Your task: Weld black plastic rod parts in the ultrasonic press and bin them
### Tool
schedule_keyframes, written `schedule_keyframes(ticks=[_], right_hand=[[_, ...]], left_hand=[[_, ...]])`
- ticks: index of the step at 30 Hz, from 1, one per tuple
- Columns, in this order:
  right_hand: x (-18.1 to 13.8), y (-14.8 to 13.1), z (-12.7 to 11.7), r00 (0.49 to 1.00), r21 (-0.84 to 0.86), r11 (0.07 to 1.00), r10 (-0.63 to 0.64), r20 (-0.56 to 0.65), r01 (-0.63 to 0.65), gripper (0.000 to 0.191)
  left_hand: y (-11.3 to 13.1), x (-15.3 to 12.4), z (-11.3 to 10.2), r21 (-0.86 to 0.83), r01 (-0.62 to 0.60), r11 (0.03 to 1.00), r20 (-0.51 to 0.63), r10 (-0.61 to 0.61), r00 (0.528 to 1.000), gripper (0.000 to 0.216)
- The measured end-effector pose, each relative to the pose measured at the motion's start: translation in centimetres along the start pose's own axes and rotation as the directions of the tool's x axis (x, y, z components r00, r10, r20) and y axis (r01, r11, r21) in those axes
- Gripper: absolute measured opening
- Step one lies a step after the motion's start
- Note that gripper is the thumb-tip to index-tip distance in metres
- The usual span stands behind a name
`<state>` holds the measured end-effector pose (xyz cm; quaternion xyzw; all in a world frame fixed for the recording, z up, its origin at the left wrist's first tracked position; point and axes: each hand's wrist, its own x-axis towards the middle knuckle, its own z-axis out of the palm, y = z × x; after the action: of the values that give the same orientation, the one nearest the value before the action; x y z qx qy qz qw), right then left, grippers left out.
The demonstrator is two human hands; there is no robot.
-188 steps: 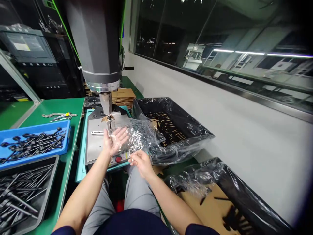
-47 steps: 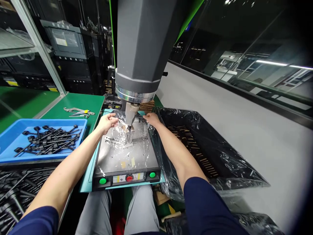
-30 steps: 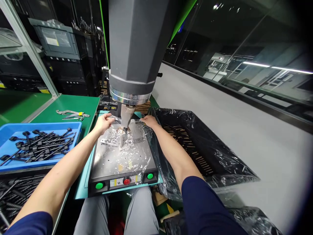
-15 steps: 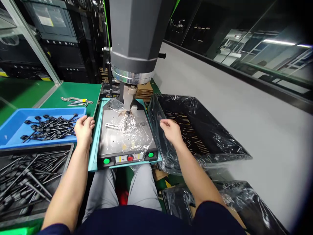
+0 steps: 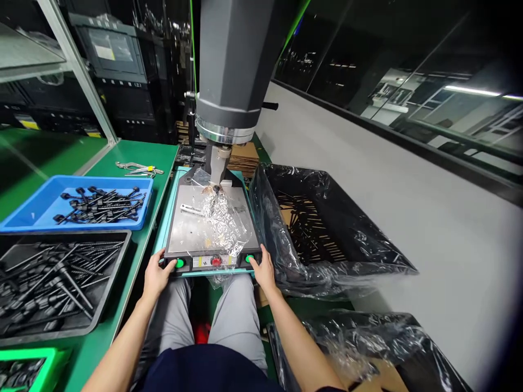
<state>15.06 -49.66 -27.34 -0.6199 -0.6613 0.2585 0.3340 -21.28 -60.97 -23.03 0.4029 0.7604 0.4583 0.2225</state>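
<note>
A grey press machine (image 5: 231,60) stands over a metal plate (image 5: 183,231). A crumpled clear plastic bag (image 5: 220,218) lies on the plate, under the narrow press tip (image 5: 218,163). My left hand (image 5: 156,275) clasps the front left corner of the machine base, its thumb at the left green button (image 5: 180,263). My right hand (image 5: 263,270) clasps the front right corner, with the thumb at the right green button (image 5: 249,258). A red button (image 5: 216,261) sits between them, untouched.
To the left, on the green bench, a blue tray (image 5: 36,209) and a dark tray (image 5: 102,305) each hold several black rods. A black bin lined with plastic film (image 5: 339,218) stands to the right. A second lined bin (image 5: 368,332) sits lower right. Tools (image 5: 139,170) lie behind.
Both hands left the bag's far corners near the press tip and came back to the front of the machine, where they now hold its corners at the green buttons. The bag stays on the plate.
</note>
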Motion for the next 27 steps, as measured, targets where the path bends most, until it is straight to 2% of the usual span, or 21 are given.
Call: schedule_keyframes(ticks=[4, 8, 14, 21, 24, 27], right_hand=[[0.4, 0.6, 0.4, 0.999, 0.075, 0.997, 0.019, -0.04, -0.016, 0.069], [0.3, 1.2, 0.6, 1.0, 0.106, 0.994, 0.02, -0.016, -0.018, 0.07], [0.0, 1.3, 1.1, 0.998, 0.086, 0.996, 0.037, -0.058, -0.032, 0.071], [-0.7, 1.4, 1.0, 0.999, 0.229, 0.973, 0.036, 0.006, -0.037, 0.075], [-0.8, 1.3, 1.0, 0.999, 0.255, 0.966, 0.046, -0.002, -0.044, 0.075], [-0.9, 1.1, 1.0, 0.999, 0.269, 0.962, 0.052, -0.013, -0.046, 0.075]], left_hand=[[-0.5, 0.5, -0.2, -0.002, -0.029, 1.0, 0.052, 0.029, 0.998, 0.055], [-0.6, 0.5, 0.0, 0.017, -0.003, 1.0, 0.034, 0.003, 0.999, 0.056], [-0.5, 0.5, 0.1, 0.109, 0.014, 0.994, 0.025, -0.016, 1.0, 0.059], [-1.0, 0.4, 0.6, -0.121, 0.102, 0.987, 0.018, -0.101, 0.995, 0.071], [-0.9, 0.6, 0.7, -0.087, 0.128, 0.988, 0.016, -0.127, 0.992, 0.069], [-0.2, 0.9, 0.5, -0.052, 0.148, 0.988, -0.069, -0.152, 0.986, 0.066]])
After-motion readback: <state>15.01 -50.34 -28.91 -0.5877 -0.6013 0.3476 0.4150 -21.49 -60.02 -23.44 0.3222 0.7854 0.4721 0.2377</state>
